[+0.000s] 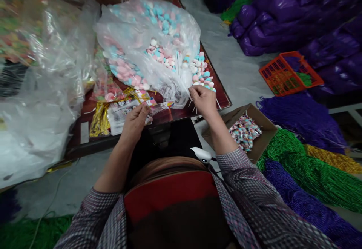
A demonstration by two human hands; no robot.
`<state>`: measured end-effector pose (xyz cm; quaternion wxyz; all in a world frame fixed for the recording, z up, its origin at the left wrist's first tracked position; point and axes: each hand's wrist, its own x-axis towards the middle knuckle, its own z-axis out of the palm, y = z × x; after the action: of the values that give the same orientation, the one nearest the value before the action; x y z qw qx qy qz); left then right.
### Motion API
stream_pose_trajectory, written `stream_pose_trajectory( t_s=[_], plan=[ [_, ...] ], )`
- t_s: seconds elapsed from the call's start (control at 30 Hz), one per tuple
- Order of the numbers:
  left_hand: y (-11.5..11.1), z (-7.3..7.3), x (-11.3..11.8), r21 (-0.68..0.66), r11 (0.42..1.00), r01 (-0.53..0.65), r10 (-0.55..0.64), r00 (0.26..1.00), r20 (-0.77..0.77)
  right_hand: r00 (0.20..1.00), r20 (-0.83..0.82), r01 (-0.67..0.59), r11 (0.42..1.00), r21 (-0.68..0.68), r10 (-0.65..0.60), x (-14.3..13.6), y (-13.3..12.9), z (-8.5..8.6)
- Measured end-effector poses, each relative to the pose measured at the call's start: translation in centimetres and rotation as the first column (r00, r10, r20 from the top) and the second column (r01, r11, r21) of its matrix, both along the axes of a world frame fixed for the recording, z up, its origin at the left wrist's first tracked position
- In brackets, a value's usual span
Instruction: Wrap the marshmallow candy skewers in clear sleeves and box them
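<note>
A crinkled plastic bag (127, 34) of pastel candies crowded your desk (223, 99) at twelve o'clock; a cardboard box (266, 123) stood at four from your right hand (204, 100), which pinched slim white sticks (184, 77). Your left hand (137, 120) pinched a clear, printed packet (164, 106) above the desk's near edge, pointing lengthwise between two and three.

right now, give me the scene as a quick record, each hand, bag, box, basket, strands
left hand: pinching a clear wrapper
right hand: pinching at white sticks, how many unclear
bag: clear, on the table, holding pink, blue and white pieces
box: cardboard, open, wrapped pieces inside
basket: orange, beyond the box
strands: green, purple and gold bundles, right of the box
</note>
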<state>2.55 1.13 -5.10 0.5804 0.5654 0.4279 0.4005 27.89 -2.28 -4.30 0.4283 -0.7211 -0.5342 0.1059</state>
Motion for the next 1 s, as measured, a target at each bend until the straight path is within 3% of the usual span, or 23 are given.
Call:
stream_pose_trajectory(
  t_s=[0.2,0.33,0.4,0.57,0.7,0.8,0.93,1.0],
  plan=[
    [0.2,-0.8,-0.8,-0.053,0.994,-0.096,0.100,0.992,0.074,0.941,0.292,0.215,0.969,-0.119,-0.172,5.2,1.9,1.5],
    [0.5,-1.4,-1.5,-0.026,0.987,-0.157,0.159,0.981,0.114,0.890,0.338,0.386,0.899,-0.207,-0.305,8.1,0.6,2.5],
    [0.8,-1.6,-1.6,-0.026,0.986,-0.163,0.165,0.972,0.167,0.890,0.344,0.402,0.871,-0.281,-0.299,9.0,-0.6,2.1],
    [1.1,-1.8,-0.7,-0.079,0.985,-0.151,0.168,0.940,0.298,0.934,0.314,0.294,0.866,-0.404,-0.171,8.7,-2.4,-0.5],
    [0.9,-1.7,-0.4,-0.100,0.984,-0.149,0.172,0.941,0.291,0.929,0.301,0.333,0.839,-0.431,-0.214,8.0,-2.5,-1.8],
    [0.8,-1.4,-0.5,-0.125,0.981,-0.149,0.178,0.947,0.269,0.918,0.304,0.372,0.818,-0.438,-0.255,7.8,-2.7,-1.8],
    [0.6,-1.1,-0.2,-0.163,0.972,-0.168,0.210,0.933,0.293,0.889,0.300,0.433,0.848,-0.305,-0.345,6.7,-3.2,-1.1],
    [0.6,-1.1,0.0,-0.158,0.975,-0.157,0.201,0.926,0.320,0.897,0.319,0.416,0.831,-0.370,-0.307,5.7,-3.1,-0.7]
  ],
)
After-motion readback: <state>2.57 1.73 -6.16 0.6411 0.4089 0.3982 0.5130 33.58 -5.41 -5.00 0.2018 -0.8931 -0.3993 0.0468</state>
